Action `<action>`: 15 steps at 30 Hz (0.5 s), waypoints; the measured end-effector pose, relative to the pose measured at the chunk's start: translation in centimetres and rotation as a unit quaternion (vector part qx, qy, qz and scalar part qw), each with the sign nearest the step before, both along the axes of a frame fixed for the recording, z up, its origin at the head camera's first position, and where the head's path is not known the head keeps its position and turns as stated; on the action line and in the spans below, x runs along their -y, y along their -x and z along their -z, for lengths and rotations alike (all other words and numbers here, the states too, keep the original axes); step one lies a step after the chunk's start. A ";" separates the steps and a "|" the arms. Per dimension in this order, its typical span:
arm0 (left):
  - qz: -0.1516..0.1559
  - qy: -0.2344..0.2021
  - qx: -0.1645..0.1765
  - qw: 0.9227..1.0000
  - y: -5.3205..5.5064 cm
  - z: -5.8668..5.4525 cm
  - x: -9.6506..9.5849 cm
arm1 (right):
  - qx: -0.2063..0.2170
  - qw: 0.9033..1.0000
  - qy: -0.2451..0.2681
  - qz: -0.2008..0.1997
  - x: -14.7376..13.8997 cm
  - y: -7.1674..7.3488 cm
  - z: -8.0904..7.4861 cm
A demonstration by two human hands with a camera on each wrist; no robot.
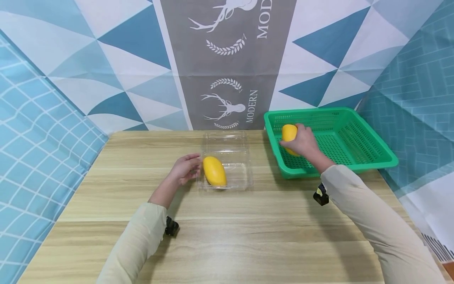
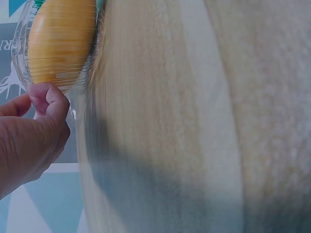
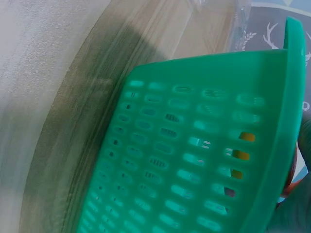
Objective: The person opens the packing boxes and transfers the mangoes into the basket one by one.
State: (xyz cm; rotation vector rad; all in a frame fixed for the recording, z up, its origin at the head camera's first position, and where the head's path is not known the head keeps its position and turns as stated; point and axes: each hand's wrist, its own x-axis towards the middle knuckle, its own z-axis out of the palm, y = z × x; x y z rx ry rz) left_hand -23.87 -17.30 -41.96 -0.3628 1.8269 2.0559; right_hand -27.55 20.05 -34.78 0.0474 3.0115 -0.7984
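Observation:
A yellow mango (image 1: 289, 134) is gripped by my right hand (image 1: 304, 141) at the left side of the green basket (image 1: 377, 144). In the right wrist view the basket wall (image 3: 194, 121) covers most of that mango, and bits of yellow show through its slots. Another mango (image 1: 214, 171) lies in the left half of a clear plastic box (image 1: 238, 175), whose lid stands open toward the wall. Beside the box's left wall is my left hand (image 1: 185, 169), its fingers loosely bent. The left wrist view puts the fingertips (image 2: 46, 92) right at the box's end, below the mango.
The wooden table (image 1: 227, 236) carries the box near its back edge and the basket at the back right. Patterned cloth wall (image 1: 134, 63) rises directly behind both. A dark wrist camera (image 1: 172, 227) hangs under the left sleeve, and another (image 1: 320, 196) under the right.

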 end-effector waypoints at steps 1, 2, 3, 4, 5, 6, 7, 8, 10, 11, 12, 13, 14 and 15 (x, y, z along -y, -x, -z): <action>0.001 -0.001 -0.001 1.000 0.0 0.0 0.0 | 0.001 1.000 -0.002 -0.001 0.0 0.1 0.1; 0.001 0.000 -0.002 1.000 -0.1 0.0 0.1 | 0.001 1.000 -0.003 -0.002 -0.1 0.1 0.2; 0.002 0.001 -0.003 1.000 -0.1 0.0 0.1 | 0.002 1.000 -0.005 -0.002 -0.1 0.1 0.3; 0.002 0.001 -0.004 1.000 -0.1 0.0 0.1 | 0.003 1.000 -0.005 -0.002 -0.1 0.2 0.4; 0.002 0.001 -0.005 1.000 -0.1 0.0 0.1 | 0.004 1.000 -0.005 -0.003 -0.1 0.2 0.5; 0.004 0.001 -0.005 1.000 -0.1 0.0 0.2 | 0.005 1.000 -0.005 -0.002 -0.1 0.3 0.6; 0.004 0.002 -0.005 1.000 0.0 -0.1 0.1 | 0.006 1.000 -0.004 -0.002 -0.1 0.3 0.7; 0.003 0.003 -0.004 1.000 0.0 -0.1 0.1 | 0.006 1.000 -0.004 -0.002 0.0 0.3 0.7; 0.002 0.004 -0.003 1.000 0.0 -0.1 0.1 | 0.006 1.000 -0.004 -0.002 0.1 0.4 0.8; 0.002 0.005 -0.003 1.000 0.0 -0.1 0.0 | 0.006 1.000 -0.006 -0.003 0.1 0.4 0.9; 0.001 0.005 -0.002 1.000 0.1 -0.1 0.0 | 0.006 1.000 -0.007 -0.004 0.1 0.4 0.9; 0.001 0.006 -0.002 1.000 0.1 0.0 0.0 | 0.006 1.000 -0.008 -0.005 0.2 0.4 1.0; 0.002 0.007 -0.002 1.000 0.1 0.0 0.0 | 0.006 1.000 -0.009 -0.006 0.2 0.4 1.0; 0.003 0.007 -0.001 1.000 0.1 0.0 0.0 | 0.007 1.000 -0.010 -0.007 0.2 0.5 1.1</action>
